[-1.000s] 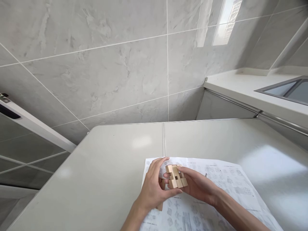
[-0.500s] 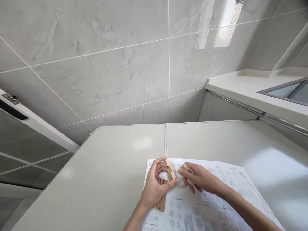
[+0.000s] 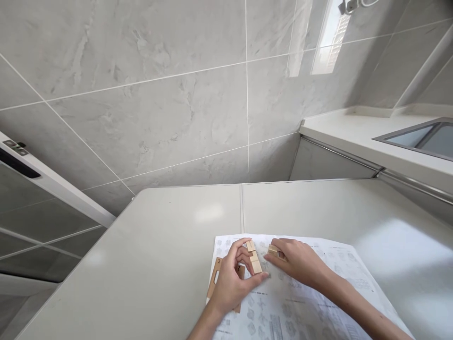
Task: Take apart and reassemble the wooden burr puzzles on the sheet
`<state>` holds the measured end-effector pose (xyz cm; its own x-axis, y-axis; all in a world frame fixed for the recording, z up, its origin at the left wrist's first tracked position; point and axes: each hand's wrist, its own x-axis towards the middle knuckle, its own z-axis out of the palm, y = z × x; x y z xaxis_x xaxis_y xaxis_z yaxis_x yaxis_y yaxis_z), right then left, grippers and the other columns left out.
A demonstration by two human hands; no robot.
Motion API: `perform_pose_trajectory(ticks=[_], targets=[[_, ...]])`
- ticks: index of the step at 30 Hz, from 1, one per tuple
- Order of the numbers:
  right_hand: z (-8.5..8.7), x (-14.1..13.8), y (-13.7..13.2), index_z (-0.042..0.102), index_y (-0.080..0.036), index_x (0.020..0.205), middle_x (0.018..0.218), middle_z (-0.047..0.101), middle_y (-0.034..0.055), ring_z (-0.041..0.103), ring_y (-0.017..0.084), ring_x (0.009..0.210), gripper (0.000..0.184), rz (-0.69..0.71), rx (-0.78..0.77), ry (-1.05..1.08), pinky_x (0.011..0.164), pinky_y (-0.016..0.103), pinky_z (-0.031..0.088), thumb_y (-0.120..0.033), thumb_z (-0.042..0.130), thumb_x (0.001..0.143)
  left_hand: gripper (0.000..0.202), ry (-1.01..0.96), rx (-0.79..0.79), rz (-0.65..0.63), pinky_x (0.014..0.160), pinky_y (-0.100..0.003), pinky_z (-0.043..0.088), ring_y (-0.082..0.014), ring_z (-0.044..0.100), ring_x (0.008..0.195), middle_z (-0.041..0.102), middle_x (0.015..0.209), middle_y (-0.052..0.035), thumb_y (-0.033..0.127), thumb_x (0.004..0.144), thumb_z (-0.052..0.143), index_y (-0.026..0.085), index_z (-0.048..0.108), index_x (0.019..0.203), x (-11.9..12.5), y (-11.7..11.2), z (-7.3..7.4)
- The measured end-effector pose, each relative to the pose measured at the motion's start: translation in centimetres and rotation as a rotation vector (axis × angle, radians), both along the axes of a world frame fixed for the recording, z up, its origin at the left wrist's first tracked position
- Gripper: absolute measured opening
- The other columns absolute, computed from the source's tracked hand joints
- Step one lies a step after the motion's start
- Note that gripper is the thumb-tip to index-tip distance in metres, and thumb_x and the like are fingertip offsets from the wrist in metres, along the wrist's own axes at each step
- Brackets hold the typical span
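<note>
My left hand [image 3: 231, 281] is curled round a notched wooden puzzle piece [image 3: 254, 257], pinched between thumb and forefinger just above the printed instruction sheet [image 3: 311, 302]. My right hand [image 3: 299, 262] rests palm down on the sheet with its fingertips closed on a second small wooden piece [image 3: 273, 250]. The two pieces are a few centimetres apart. A flat wooden piece marked with a 2 [image 3: 214, 278] lies at the sheet's left edge, partly hidden under my left hand.
The sheet lies on a pale grey table [image 3: 159, 255] with a seam down its middle. A tiled wall [image 3: 159, 108] rises behind it. A counter with a sink [image 3: 417, 137] is at the right, a glass-fronted appliance [image 3: 31, 208] at the left.
A second ago both hands held one assembled wooden block. It has come apart, my hands have drawn apart and lowered to the sheet, and the numbered flat piece now shows at the left.
</note>
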<state>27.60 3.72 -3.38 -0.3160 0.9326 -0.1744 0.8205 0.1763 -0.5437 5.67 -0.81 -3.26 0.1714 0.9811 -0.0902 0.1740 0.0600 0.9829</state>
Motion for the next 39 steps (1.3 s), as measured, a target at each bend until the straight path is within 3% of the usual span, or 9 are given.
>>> perform_pose_trajectory(ticks=[7,11,16,23,27,32,36,39], targets=[[0.7,0.6,-0.1,0.042,-0.025,0.071,0.075,0.065,0.0008,0.052,0.020,0.064,0.034,0.008,0.024,-0.024,0.060,0.031,0.026,-0.026,0.056,0.102,0.077,0.003,0.018,0.003,0.080,-0.030,0.049,-0.0190,0.067,0.087,0.067,0.093,-0.0009,0.039,0.079,0.096,0.025,0.060,0.145,0.0,-0.1,0.1],[1.7,1.4,0.0,0.048,-0.025,0.075,0.082,0.069,0.0039,0.056,0.022,0.068,0.031,-0.022,0.006,0.001,0.062,0.032,0.030,-0.032,0.053,0.104,0.078,0.030,-0.008,0.008,0.077,-0.030,0.049,-0.0203,0.066,0.088,0.068,0.091,-0.0008,0.040,0.078,0.097,0.025,0.060,0.146,-0.1,-0.2,0.6],[2.7,2.1,-0.1,0.043,-0.026,0.075,0.079,0.066,0.0034,0.054,0.022,0.066,0.036,-0.035,-0.015,0.103,0.061,0.032,0.036,-0.041,0.048,0.107,0.080,0.005,0.002,0.027,0.084,-0.032,0.050,-0.0205,0.065,0.087,0.067,0.085,0.0009,0.044,0.077,0.098,0.025,0.061,0.145,0.0,-0.1,0.0],[3.7,1.7,-0.8,0.044,-0.027,0.080,0.080,0.065,0.0005,0.056,0.019,0.065,0.042,0.042,-0.339,0.508,0.058,0.031,0.041,-0.054,0.047,0.111,0.078,-0.021,-0.003,0.027,0.085,-0.032,0.050,-0.0195,0.066,0.085,0.066,0.091,0.0010,0.040,0.077,0.099,0.027,0.061,0.144,0.1,-0.2,0.0],[3.9,1.1,-1.2,0.041,-0.027,0.081,0.073,0.046,-0.0041,0.039,0.017,0.064,0.048,-0.015,-0.358,0.563,0.058,0.030,0.035,-0.064,0.046,0.111,0.078,-0.034,-0.003,0.032,0.083,-0.031,0.051,-0.0201,0.067,0.086,0.066,0.091,0.0010,0.039,0.077,0.099,0.027,0.062,0.144,0.0,-0.2,-0.3],[4.0,1.3,-1.2,0.048,-0.026,0.086,0.081,0.045,-0.0023,0.042,0.019,0.072,0.054,-0.004,-0.399,0.661,0.067,0.032,0.041,-0.073,0.037,0.112,0.078,-0.058,0.001,0.014,0.086,-0.033,0.053,-0.0226,0.069,0.091,0.069,0.096,-0.0028,0.042,0.080,0.097,0.026,0.060,0.146,0.1,-0.1,-0.6],[4.1,1.7,-0.8,0.047,-0.026,0.079,0.076,0.046,-0.0027,0.041,0.018,0.069,0.058,-0.003,-0.419,0.598,0.063,0.032,0.038,-0.076,0.042,0.109,0.079,-0.037,-0.025,0.016,0.075,-0.030,0.050,-0.0212,0.067,0.086,0.068,0.092,-0.0018,0.043,0.079,0.097,0.026,0.059,0.147,0.1,-0.1,-0.2],[4.0,1.6,-0.8,0.056,-0.026,0.086,0.071,0.047,-0.0033,0.039,0.018,0.066,0.059,0.008,-0.427,0.574,0.059,0.031,0.034,-0.081,0.045,0.105,0.080,-0.013,-0.037,0.018,0.066,-0.026,0.044,-0.0183,0.064,0.080,0.065,0.089,0.0003,0.043,0.078,0.097,0.026,0.060,0.146,0.1,0.0,0.2]])
